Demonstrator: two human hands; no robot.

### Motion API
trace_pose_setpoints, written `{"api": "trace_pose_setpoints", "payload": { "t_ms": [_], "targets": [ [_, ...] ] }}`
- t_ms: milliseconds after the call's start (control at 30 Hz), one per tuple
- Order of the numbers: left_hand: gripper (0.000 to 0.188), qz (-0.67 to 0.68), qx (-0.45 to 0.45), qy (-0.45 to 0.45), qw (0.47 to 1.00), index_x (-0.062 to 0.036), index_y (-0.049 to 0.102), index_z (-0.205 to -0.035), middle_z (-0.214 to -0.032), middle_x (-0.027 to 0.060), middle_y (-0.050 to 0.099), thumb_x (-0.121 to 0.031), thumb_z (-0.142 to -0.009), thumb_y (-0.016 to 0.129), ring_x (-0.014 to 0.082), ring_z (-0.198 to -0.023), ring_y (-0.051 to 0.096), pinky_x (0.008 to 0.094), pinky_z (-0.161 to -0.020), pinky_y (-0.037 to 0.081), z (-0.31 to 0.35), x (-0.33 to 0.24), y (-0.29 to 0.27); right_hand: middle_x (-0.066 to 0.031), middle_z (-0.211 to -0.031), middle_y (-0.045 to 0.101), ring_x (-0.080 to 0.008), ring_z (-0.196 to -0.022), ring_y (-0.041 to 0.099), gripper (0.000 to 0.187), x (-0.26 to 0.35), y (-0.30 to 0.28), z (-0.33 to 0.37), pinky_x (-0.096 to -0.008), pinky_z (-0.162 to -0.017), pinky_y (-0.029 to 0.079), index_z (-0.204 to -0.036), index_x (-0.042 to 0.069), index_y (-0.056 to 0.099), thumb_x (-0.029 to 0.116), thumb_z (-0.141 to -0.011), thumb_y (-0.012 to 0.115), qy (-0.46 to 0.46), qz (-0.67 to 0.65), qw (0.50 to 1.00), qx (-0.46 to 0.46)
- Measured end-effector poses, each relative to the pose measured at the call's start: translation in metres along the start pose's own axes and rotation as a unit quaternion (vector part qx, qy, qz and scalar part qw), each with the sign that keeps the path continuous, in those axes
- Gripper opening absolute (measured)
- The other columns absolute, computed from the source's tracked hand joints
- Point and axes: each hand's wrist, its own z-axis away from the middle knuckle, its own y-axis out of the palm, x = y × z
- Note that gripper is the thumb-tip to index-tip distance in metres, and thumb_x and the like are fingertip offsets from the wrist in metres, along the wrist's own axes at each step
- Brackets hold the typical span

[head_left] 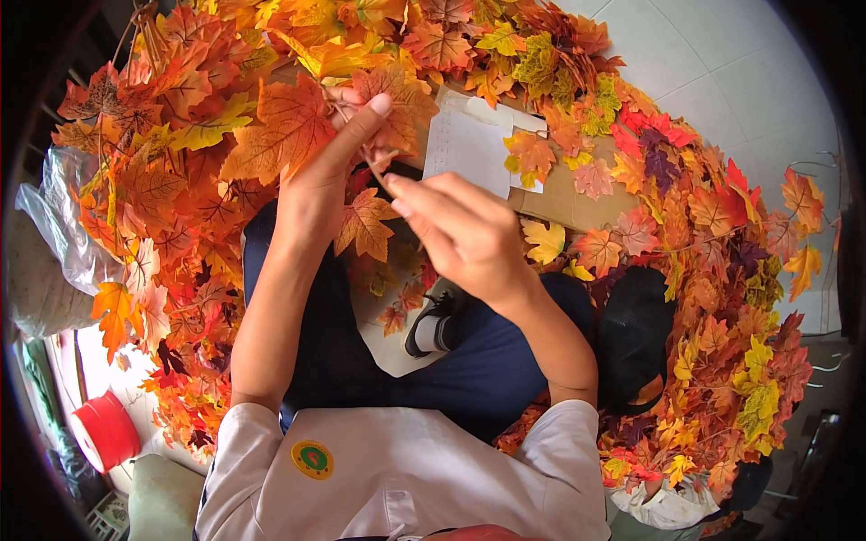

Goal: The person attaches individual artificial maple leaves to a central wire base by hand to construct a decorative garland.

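Observation:
My left hand (317, 185) is closed on a spray of orange artificial maple leaves (287, 131), its thumb pressed along the stem. Large veined leaves fan out on both sides of the fingers. Just below and to the right, my right hand (474, 236) pinches the thin brown stem (377, 171) between thumb and fingers. A smaller orange leaf (365, 224) hangs under the hands, above my lap. The far fingertips of my left hand are partly hidden by the leaves.
Heaps of orange, red and yellow leaves (185, 189) surround me. Ahead lies cardboard (577, 194) with a white paper sheet (467, 144). A red spool (105, 431) and a clear plastic bag (68, 216) are at left. A black shoe (636, 334) shows at right.

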Motion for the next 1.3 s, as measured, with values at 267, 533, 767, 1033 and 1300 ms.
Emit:
{"api": "trace_pose_setpoints", "payload": {
  "t_ms": [267,533,767,1033,1300],
  "targets": [
    [0.029,-0.162,0.011,-0.124,0.979,-0.0061,0.056,-0.089,-0.065,0.0037,0.058,-0.033,-0.09,0.066,0.0133,-0.051,0.056,0.0239,-0.05,0.042,0.002,-0.011,-0.006,-0.0086,-0.085,0.063,-0.0209,-0.065,0.063,0.031,-0.002,0.002,0.007,-0.031,-0.055,0.05,-0.104,0.0,0.068,-0.009,-0.074,0.071,-0.047,0.046,0.996,-0.059],
    [0.026,-0.142,0.195,-0.212,0.947,-0.0047,0.06,-0.091,-0.078,0.0064,0.066,-0.03,-0.093,0.063,0.0142,-0.072,0.066,0.024,-0.067,0.05,0.002,-0.006,-0.019,-0.01,-0.087,0.065,-0.0221,-0.067,0.065,0.021,-0.011,-0.004,0.001,-0.0309,-0.057,0.051,-0.1,-0.001,0.064,-0.008,-0.08,0.067,-0.008,0.03,0.994,-0.107],
    [0.014,-0.129,0.169,-0.185,0.959,-0.0047,0.063,-0.095,-0.09,0.0082,0.068,-0.018,-0.091,0.066,0.0138,-0.083,0.066,0.0248,-0.076,0.052,-0.002,-0.002,-0.022,-0.0069,-0.086,0.07,-0.0162,-0.077,0.068,0.023,-0.042,-0.051,-0.021,-0.0283,-0.07,0.054,-0.103,0.002,0.065,0.006,-0.081,0.073,0.005,0.032,0.992,-0.126],
    [0.01,-0.104,0.181,-0.197,0.958,-0.0027,0.065,-0.09,-0.092,0.0113,0.069,-0.011,-0.088,0.068,0.0148,-0.081,0.068,0.0234,-0.075,0.056,-0.009,-0.002,-0.019,-0.0187,-0.096,0.067,-0.0354,-0.088,0.066,0.02,-0.22,-0.235,0.061,-0.0417,-0.072,0.053,-0.101,0.004,0.065,0.01,-0.083,0.067,0.366,0.485,0.783,-0.135],
    [0.011,-0.109,0.172,-0.206,0.957,-0.0044,0.064,-0.093,-0.088,0.0085,0.068,-0.014,-0.088,0.068,0.0155,-0.082,0.068,0.0251,-0.071,0.055,-0.012,0.001,-0.006,-0.0111,-0.08,0.066,-0.0235,-0.073,0.066,0.028,-0.231,-0.279,0.044,-0.0349,-0.067,0.052,-0.105,0.004,0.059,0.002,-0.079,0.068,0.326,0.43,0.816,-0.206]
  ]
}}
